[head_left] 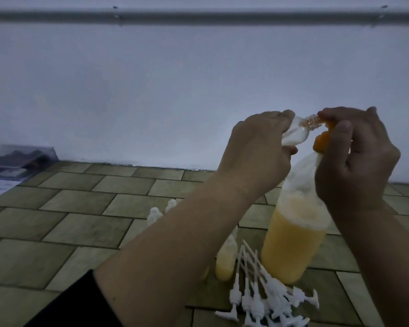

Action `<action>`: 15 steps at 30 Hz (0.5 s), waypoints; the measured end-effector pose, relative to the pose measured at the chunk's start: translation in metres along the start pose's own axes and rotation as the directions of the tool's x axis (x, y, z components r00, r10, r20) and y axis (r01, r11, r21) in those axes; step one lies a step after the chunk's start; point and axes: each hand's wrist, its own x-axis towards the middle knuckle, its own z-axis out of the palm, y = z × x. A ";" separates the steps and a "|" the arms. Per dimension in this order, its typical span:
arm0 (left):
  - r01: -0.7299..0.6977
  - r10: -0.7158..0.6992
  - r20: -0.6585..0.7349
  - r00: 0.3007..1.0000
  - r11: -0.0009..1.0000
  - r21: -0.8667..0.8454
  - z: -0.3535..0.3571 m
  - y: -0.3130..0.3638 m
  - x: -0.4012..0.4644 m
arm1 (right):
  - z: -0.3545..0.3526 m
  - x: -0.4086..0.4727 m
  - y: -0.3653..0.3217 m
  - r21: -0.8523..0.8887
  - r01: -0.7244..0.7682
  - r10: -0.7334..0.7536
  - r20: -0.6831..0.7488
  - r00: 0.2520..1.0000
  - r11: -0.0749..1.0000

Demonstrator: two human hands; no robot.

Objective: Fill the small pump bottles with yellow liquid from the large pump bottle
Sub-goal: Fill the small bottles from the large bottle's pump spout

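Observation:
The large pump bottle (pixel 293 237) stands on the tiled floor at the right, over half full of yellow liquid, with an orange pump head (pixel 321 141). My right hand (pixel 354 159) rests on top of that pump head. My left hand (pixel 257 149) holds a small clear bottle (pixel 134 132) tilted, its open neck against the orange spout. A small bottle (pixel 226 260) partly filled with yellow stands beside the large one, half hidden by my left forearm. Two empty small bottles (pixel 155 214) stand further back.
Several white pump tops (pixel 265 300) with long dip tubes lie in a pile in front of the large bottle. A clear box (pixel 19 159) holding dark items sits at the far left against the white wall (pixel 175 90).

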 end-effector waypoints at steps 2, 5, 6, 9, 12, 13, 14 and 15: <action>0.005 -0.005 0.012 1.000 1.000 -0.009 -0.003 -0.001 0.001 | -0.002 0.001 -0.002 -0.016 0.016 -0.016 0.039 0.999 1.000; -0.006 0.006 -0.002 1.000 1.000 -0.010 -0.009 -0.001 0.005 | -0.008 0.008 -0.006 -0.032 0.049 -0.047 0.078 0.996 0.998; -0.012 0.011 -0.009 1.000 1.000 -0.013 -0.010 0.000 0.005 | -0.010 0.010 -0.007 -0.039 0.062 -0.059 0.077 0.995 0.997; -0.021 0.020 -0.028 0.999 1.000 -0.016 -0.006 0.002 0.007 | -0.011 0.012 -0.005 -0.071 0.071 -0.066 0.064 0.996 0.995; -0.014 0.014 -0.020 1.000 1.000 -0.009 0.000 0.001 0.007 | -0.007 0.010 0.000 -0.076 0.056 -0.052 0.053 0.997 0.996; -0.009 0.009 -0.011 1.000 1.000 -0.002 0.002 0.000 0.006 | -0.006 0.008 0.001 -0.073 0.047 -0.043 0.056 0.998 0.996; -0.006 0.006 0.000 1.000 1.000 -0.001 0.004 -0.001 0.005 | -0.005 0.006 0.002 -0.068 0.038 -0.033 0.061 0.998 0.997; -0.003 0.003 0.011 1.000 1.000 -0.006 0.005 -0.002 0.004 | -0.005 0.004 0.002 -0.062 0.028 -0.024 0.067 0.997 0.998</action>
